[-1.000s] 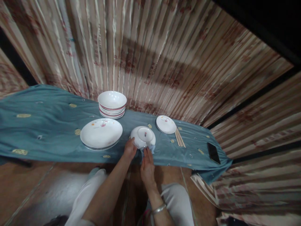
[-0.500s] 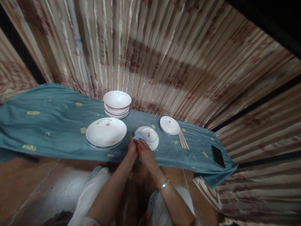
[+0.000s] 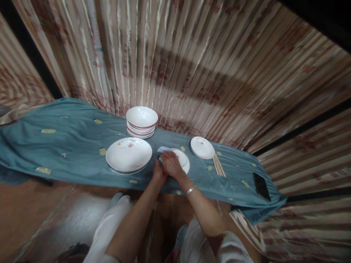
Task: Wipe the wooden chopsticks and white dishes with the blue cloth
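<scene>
An upturned white plate (image 3: 186, 165), its foot ring facing up, lies at the table's near edge, partly covered by my hands. My left hand (image 3: 159, 172) is closed at the plate's left rim; its fingertips are hidden behind my other hand. A light blue cloth (image 3: 163, 149) is bunched under my right hand (image 3: 171, 163), whose bent fingers press it at the plate's left side. Left of my hands sits a large oval plate (image 3: 128, 155) with a flower print, on top of another.
A stack of white bowls (image 3: 141, 118) stands at the back. Small flowered plates (image 3: 203, 148) lie to the right, beside several wooden chopsticks (image 3: 219, 166). A black phone (image 3: 261, 186) rests near the right end of the green tablecloth (image 3: 79, 146). A pleated curtain (image 3: 175, 65) hangs behind.
My right hand has shifted across the upturned plate toward its far left side, and the cloth now sticks out past the rim. The whole view has slid slightly, so things appear farther right.
</scene>
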A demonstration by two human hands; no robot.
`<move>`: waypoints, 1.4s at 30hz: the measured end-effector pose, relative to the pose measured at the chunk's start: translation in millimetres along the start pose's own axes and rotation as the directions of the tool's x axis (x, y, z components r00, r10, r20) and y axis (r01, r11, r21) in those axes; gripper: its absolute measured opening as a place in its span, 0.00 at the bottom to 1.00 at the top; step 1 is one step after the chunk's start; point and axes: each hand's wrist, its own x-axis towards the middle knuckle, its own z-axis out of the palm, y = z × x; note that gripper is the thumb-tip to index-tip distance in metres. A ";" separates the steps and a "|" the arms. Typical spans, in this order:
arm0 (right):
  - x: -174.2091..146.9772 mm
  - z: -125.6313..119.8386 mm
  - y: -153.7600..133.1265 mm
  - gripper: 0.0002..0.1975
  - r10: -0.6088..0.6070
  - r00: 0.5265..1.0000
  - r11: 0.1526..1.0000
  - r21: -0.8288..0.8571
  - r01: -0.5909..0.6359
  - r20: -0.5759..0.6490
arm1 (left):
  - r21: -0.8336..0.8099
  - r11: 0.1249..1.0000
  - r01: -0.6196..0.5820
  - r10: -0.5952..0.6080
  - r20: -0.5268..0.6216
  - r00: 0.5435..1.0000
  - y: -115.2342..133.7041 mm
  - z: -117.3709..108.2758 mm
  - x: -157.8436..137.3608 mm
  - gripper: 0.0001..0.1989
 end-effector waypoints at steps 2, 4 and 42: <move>7.4 -0.6 7.7 0.13 0.064 0.998 0.998 0.007 -0.064 0.011 | -0.004 1.000 -0.008 0.008 -0.003 1.000 0.4 3.8 -2.6 0.24; 13.2 0.4 18.1 0.15 0.130 0.991 0.991 0.025 -0.130 0.015 | 0.000 1.000 -0.018 0.018 -0.018 1.000 0.7 7.3 -4.5 0.24; -81.5 -2.2 42.6 0.17 0.564 0.715 0.720 0.670 -0.181 -0.414 | 0.431 0.783 -0.449 0.380 0.240 0.893 -15.5 45.2 -34.0 0.14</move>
